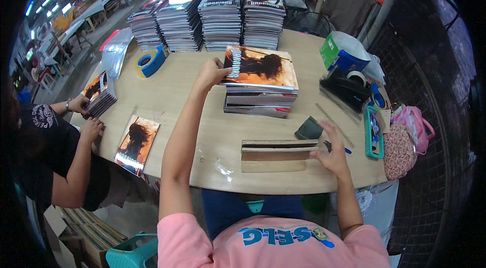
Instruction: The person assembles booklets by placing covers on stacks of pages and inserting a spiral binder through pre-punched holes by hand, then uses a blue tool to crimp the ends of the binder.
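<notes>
A pile of orange-and-black covered booklets (260, 101) stands before me. At its left edge my left hand (213, 72) pinches the top booklet (260, 65), thumb on the cover. My right hand (331, 152) is at the right end of a slotted wooden block (276, 155), fingers curved and apart, thumb at the block's end. Behind the block lies a dark green piece (309, 128). A small dark tool with a blue end (347, 150) is partly hidden by my right hand. Black spiral coils (335, 124) lie beyond it.
Tall booklet stacks (220, 22) line the far edge. A blue tape dispenser (153, 61) sits left of them. A co-worker (66, 151) at left handles booklets (99, 94) near a spiral-bound booklet (136, 145). At right are more black coils (344, 93), a teal basket (373, 132) and a patterned pouch (400, 151).
</notes>
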A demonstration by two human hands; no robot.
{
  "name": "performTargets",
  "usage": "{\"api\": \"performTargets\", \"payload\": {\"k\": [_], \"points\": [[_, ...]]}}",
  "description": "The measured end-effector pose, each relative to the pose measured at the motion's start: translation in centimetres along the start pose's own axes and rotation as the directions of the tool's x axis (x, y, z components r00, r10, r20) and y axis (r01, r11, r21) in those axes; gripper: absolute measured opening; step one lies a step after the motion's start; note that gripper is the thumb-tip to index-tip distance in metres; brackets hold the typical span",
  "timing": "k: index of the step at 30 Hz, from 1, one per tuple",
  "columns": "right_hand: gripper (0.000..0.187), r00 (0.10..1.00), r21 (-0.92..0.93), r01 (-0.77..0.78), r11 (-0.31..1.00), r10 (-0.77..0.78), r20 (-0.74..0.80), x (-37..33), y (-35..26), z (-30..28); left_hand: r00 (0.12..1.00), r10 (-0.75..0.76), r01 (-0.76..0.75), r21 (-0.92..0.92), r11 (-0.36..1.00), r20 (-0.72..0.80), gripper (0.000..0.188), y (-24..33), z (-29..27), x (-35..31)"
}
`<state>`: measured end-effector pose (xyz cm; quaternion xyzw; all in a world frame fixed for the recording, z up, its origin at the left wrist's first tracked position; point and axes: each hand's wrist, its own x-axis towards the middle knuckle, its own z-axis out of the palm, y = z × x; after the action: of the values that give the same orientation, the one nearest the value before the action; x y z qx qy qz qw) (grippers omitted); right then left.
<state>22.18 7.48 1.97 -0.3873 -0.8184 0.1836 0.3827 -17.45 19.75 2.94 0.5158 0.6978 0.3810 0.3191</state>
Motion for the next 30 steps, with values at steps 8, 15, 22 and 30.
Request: {"api": "performTargets", "payload": {"k": [8,15,22,30], "points": [[0.052,0.946,0.854,0.075,0.514,0.233,-0.224,10.8,-2.6,1.0,0.774,0.524,-0.629,-0.330,0.704,-0.356,0.017,6.1,1.5,-11.7],[0.019,0.991,0.565,-0.056,0.823,-0.023,0.131,7.3,-8.8,4.4,0.944,0.239,-0.328,-0.594,0.735,-0.225,0.029,-2.7,1.2,-21.1],[0.020,0.972,0.485,-0.016,0.874,-0.099,0.211,6.9,-7.8,6.5,0.950,0.169,-0.298,-0.615,0.730,-0.261,0.030,-7.3,3.3,-21.9],[0.028,0.973,0.590,-0.229,0.775,0.177,0.145,4.7,-5.5,2.7,0.908,0.310,-0.415,-0.510,0.753,-0.282,0.034,-3.0,6.1,-21.4]]}}
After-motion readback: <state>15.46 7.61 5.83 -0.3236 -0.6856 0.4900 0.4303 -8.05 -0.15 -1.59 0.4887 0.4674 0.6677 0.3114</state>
